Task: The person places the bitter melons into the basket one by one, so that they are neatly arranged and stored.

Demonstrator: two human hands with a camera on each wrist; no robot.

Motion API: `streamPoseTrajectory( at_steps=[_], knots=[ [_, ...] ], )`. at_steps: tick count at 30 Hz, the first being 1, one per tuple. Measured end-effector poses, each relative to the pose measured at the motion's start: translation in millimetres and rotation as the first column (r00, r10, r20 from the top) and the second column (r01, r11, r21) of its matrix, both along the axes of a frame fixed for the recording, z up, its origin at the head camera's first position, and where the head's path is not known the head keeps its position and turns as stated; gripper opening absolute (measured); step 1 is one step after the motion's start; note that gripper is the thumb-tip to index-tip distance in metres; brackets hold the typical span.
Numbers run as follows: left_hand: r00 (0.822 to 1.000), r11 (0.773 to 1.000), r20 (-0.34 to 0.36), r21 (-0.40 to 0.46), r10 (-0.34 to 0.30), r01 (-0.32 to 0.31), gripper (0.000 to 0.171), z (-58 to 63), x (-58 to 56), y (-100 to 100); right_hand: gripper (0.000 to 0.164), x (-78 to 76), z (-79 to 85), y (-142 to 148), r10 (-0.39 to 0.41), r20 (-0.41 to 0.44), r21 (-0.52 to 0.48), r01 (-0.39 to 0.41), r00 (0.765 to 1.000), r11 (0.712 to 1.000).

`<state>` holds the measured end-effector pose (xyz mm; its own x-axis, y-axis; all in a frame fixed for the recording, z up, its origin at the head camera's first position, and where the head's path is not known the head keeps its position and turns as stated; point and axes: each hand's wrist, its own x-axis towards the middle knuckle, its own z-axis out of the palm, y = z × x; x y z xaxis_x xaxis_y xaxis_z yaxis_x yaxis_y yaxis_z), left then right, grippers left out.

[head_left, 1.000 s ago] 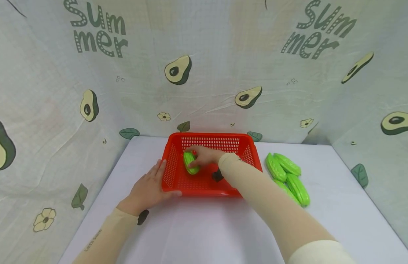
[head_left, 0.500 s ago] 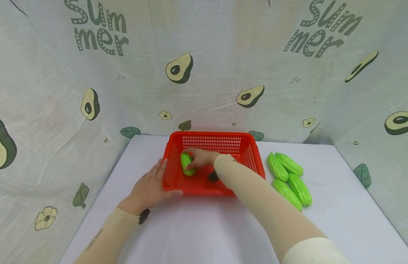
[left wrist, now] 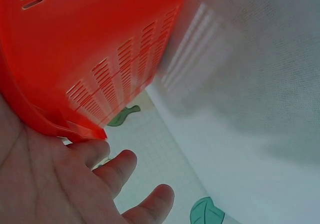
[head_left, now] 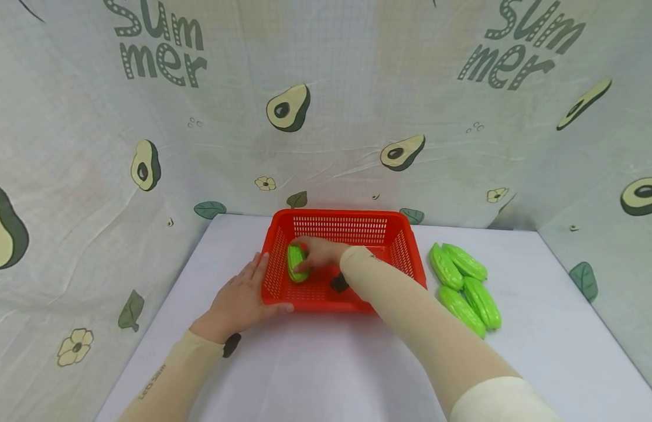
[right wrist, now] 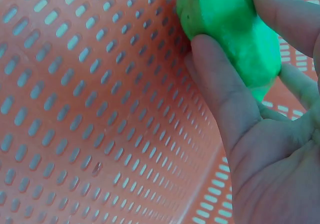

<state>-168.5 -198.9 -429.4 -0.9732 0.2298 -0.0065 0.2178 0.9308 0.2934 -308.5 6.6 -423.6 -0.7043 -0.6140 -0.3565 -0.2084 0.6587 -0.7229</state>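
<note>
A green, ridged, bumpy bitter melon (head_left: pixel 296 262) lies lengthwise at the left side of a red plastic basket (head_left: pixel 326 306). My right hand (head_left: pixel 319 253) reaches into the basket and holds this bitter melon between thumb and fingers. In the right wrist view, the fingers and thumb curve around the melon (right wrist: pixel 235 38), close beside the slotted wall (right wrist: pixel 115 88). My left hand (head_left: pixel 240 300) rests at the basket's front left corner, fingers extended along the left side and thumb along the front rim. The left wrist view shows the rim (left wrist: pixel 45 126) against the palm, fingers loosely spread.
Several more bitter melons (head_left: pixel 481 302) lie in a group on the white table (head_left: pixel 547 328), right of the basket and beside my right forearm. A pale cloth (head_left: pixel 336 105) printed with avocados and leaves stands behind the table and on both sides.
My right hand has moved slightly left inside the basket, bringing the bitter melon closer to the left wall. The left hand stays at the corner. The head view has shifted a little.
</note>
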Motion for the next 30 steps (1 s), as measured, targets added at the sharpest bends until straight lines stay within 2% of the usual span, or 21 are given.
streamPoseTrajectory(
  at_steps=[13,18,23,30],
  knots=[
    [1.0,1.0,-0.003,0.01,-0.01,0.01,0.131,2.8,0.1,2,0.076,3.4,0.8,-5,0.076,-0.137,0.05,-0.069,0.988,0.996],
    [1.0,1.0,0.002,0.009,-0.012,0.012,0.131,3.4,0.0,2,0.082,0.9,1.0,2,0.1,-0.125,0.049,-0.095,0.987,0.994],
    [1.0,1.0,0.003,0.005,-0.013,0.013,0.131,3.1,0.4,2,0.083,-0.2,6.3,12,0.093,-0.095,0.064,-0.087,0.991,0.994],
    [1.0,1.0,0.018,-0.005,-0.002,0.002,0.13,3.7,3.0,2,0.082,4.2,10.7,18,0.043,0.014,0.012,-0.043,0.999,0.999]
  ],
)
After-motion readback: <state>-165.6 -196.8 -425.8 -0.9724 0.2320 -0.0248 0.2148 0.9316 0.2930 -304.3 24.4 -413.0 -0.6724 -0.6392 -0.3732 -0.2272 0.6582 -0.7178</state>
